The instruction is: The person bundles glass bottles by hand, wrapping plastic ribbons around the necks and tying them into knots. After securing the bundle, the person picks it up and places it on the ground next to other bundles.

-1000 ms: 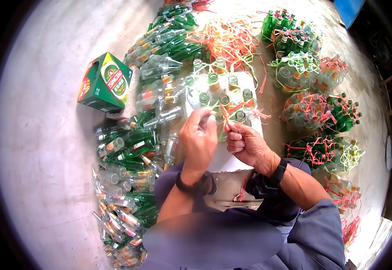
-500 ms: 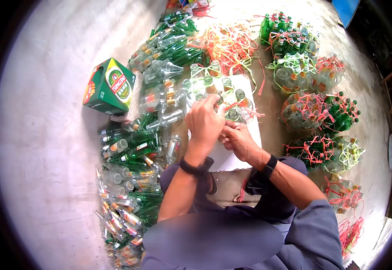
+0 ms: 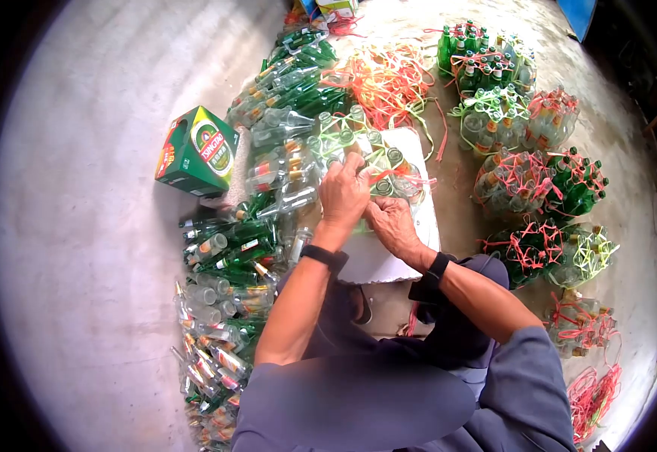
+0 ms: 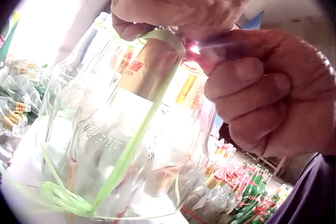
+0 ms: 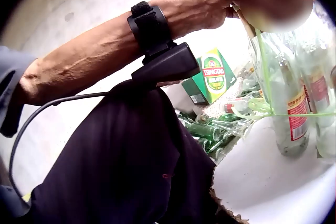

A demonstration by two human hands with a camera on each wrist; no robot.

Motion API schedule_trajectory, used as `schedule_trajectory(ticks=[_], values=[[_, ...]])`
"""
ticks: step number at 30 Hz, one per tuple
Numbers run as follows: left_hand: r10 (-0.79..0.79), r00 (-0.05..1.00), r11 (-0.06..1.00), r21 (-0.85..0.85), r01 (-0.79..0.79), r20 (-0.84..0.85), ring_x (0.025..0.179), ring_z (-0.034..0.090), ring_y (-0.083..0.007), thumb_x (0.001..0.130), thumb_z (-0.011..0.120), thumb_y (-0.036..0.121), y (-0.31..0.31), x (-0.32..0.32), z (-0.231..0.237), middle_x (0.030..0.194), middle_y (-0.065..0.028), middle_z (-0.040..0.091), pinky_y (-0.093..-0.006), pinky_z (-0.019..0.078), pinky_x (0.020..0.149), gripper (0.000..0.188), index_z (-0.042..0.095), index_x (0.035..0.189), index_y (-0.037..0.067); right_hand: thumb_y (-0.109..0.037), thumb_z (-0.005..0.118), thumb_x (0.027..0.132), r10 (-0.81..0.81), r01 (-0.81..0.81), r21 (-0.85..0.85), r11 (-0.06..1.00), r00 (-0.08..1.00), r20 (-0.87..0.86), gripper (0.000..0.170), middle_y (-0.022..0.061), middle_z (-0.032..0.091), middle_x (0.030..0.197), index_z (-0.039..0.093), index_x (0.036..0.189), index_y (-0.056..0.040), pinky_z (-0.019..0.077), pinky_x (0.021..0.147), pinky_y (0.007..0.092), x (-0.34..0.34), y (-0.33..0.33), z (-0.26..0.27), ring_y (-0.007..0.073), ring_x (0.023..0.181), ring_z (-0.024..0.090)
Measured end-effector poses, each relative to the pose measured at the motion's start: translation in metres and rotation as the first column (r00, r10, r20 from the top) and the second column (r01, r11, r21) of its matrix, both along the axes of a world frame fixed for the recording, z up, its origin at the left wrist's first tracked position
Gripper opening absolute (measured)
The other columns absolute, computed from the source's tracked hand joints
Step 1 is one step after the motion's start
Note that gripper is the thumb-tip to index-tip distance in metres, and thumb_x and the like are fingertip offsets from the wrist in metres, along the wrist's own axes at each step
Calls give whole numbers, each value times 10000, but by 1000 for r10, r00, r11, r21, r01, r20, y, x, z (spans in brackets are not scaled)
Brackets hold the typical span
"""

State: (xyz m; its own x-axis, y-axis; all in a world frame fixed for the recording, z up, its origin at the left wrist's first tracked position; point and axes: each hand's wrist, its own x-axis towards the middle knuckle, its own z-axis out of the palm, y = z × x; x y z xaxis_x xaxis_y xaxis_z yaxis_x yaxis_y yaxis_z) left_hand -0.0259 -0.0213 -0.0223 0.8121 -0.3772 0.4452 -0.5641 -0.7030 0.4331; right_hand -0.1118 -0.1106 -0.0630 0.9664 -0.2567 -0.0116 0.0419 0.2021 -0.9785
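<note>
At left, a green carton is standing beside loose bottles, which the picture's near edge is cutting off. On the white board, the left hand is closing its fingers in a pinch on a green strap at a bottle neck, hiding the bottle's mouth. The right hand is curling its fingers, thumb and forefinger pinching at the same strap; glare is blurring the contact. Clear bottles are standing beyond, partly covered. At right, strapped bundles are crowding together.
</note>
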Motion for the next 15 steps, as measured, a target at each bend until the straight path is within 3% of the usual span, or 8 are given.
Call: schedule_trajectory(ticks=[1, 3, 4, 6, 7, 9, 15], values=[[4, 1000, 1000, -12, -4, 4, 743, 633, -359, 878, 735, 213, 0, 0, -1, 771, -132, 623, -481, 497, 676, 186, 623, 967, 95, -219, 605, 996, -2, 2, 3, 1000, 1000, 1, 399, -84, 475, 597, 595, 645, -29, 304, 490, 253, 0, -1, -1, 24, 564, 385], [8, 1000, 1000, -24, -8, 9, 746, 631, -364, 886, 724, 198, -2, -1, -3, 787, -138, 622, -483, 496, 674, 159, 627, 966, 101, -194, 596, 932, -20, 15, -187, 982, 999, -28, 315, 168, 549, 567, 636, 732, 45, 452, 561, 376, -1, -3, -1, 183, 520, 528], [17, 1000, 999, -34, -16, 5, 748, 628, -369, 885, 723, 194, -2, -1, -3, 791, -138, 626, -486, 493, 672, 150, 629, 960, 104, -194, 596, 932, -21, 15, -185, 983, 999, -28, 315, 168, 549, 567, 636, 732, 45, 452, 561, 376, -2, -4, 1, 183, 520, 528], [27, 1000, 999, -39, -27, -1, 750, 626, -374, 884, 723, 191, -3, -1, -3, 794, -137, 630, -488, 491, 670, 141, 632, 953, 108, -193, 582, 900, -43, 41, -353, 935, 999, 1, 293, 245, 563, 619, 641, 726, 35, 479, 592, 440, -4, -4, 4, 326, 538, 591], [41, 999, 998, -40, -41, 7, 759, 635, -386, 871, 730, 185, -3, -1, -5, 806, -142, 629, -496, 494, 668, 137, 642, 956, 124, -193, 582, 900, -41, 38, -350, 936, 999, -1, 293, 245, 563, 619, 641, 726, 35, 479, 592, 440, -6, -3, 6, 326, 538, 591], [52, 999, 998, -40, -51, 14, 769, 644, -399, 857, 737, 180, -5, 1, -6, 817, -146, 628, -504, 498, 667, 138, 652, 959, 140, -178, 567, 893, -50, 47, -369, 928, 999, 3, 289, 263, 578, 642, 633, 717, 42, 484, 613, 481, -9, -2, 9, 410, 591, 605], [73, 997, 997, -36, -72, 10, 777, 646, -406, 860, 734, 187, -5, 1, -7, 818, -154, 630, -512, 492, 656, 140, 652, 961, 138, -188, 562, 896, -49, 59, -346, 936, 998, 39, 314, 269, 568, 636, 617, 703, 53, 475, 605, 487, -7, 2, 2, 416, 578, 587]])
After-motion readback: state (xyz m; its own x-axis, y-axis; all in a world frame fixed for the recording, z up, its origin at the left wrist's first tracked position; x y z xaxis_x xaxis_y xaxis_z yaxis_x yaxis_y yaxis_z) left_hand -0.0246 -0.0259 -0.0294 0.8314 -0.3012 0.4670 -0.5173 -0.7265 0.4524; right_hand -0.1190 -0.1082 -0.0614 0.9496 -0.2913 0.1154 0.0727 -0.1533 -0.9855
